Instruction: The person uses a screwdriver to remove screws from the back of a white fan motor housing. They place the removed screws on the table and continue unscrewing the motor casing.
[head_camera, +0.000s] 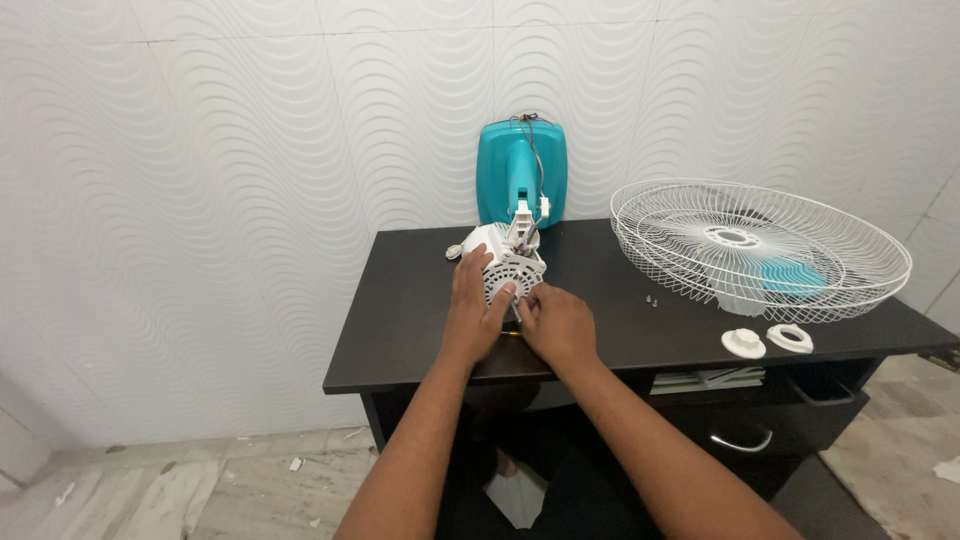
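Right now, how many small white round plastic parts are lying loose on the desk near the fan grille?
2. A white knob-like cap and a white ring lie side by side in front of the wire fan grille. More could be hidden under it.

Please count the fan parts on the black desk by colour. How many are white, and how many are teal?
White: 4 – motor housing, wire grille, round cap, ring nut
Teal: 2 – fan base, blade under the grille
Total: 6

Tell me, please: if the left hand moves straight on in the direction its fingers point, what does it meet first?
The left hand already lies against the white fan motor housing, so that comes first. Beyond it, probably the teal fan base by the wall, though depth is unclear.
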